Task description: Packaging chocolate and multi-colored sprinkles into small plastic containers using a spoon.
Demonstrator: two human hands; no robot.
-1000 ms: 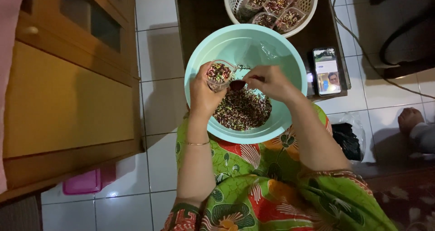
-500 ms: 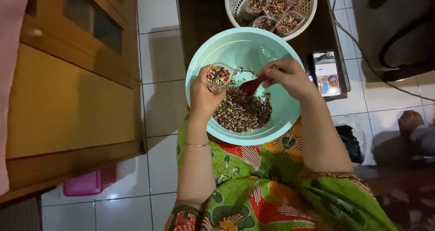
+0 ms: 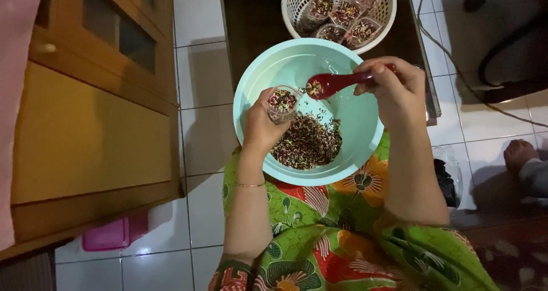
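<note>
Small clear cup, nearly full of dark mixed bits, held upright over the light green bowl. Red spoon with a little heap on it, tipped just beside the cup's rim.

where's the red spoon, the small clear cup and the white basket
red spoon (image 3: 334, 84), head view, on the handle just behind the bowl end
small clear cup (image 3: 282, 101), head view, on its filled top
white basket (image 3: 297, 3), head view, on its left wall

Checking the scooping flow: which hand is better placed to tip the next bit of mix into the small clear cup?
Right hand: its fingers hold the red spoon, loaded, just beside the small clear cup. The left hand is busy holding that cup over the teal bowl.
</note>
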